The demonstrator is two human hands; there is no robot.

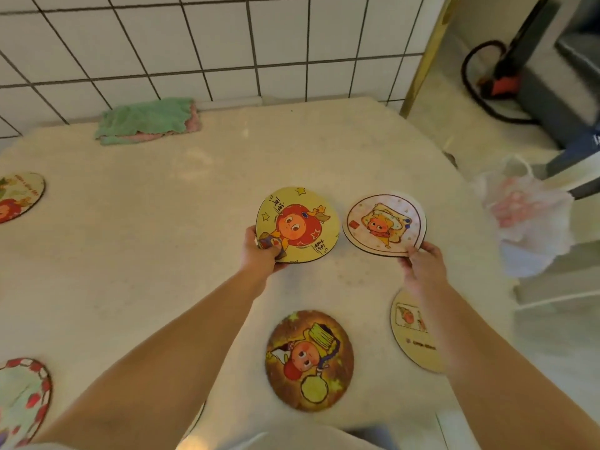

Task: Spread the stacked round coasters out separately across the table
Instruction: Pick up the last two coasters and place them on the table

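Note:
My left hand (261, 251) grips the near-left edge of a yellow round coaster (302, 222) with a red-haired cartoon figure, held just above the table. My right hand (422, 261) pinches the near edge of a pale pink-white coaster (384, 222) right beside it. Flat on the cream table (162, 238) lie a brown coaster (308, 358) near me, a cream coaster (409, 329) partly under my right forearm, one coaster (21, 196) at the left edge and a red-rimmed coaster (22, 401) at the near left.
A folded green and pink cloth (147, 120) lies at the back of the table against the white tiled wall (194, 43). A white plastic bag (532, 219) hangs off the table's right edge. Dark equipment with a cable (506, 76) stands on the floor at far right.

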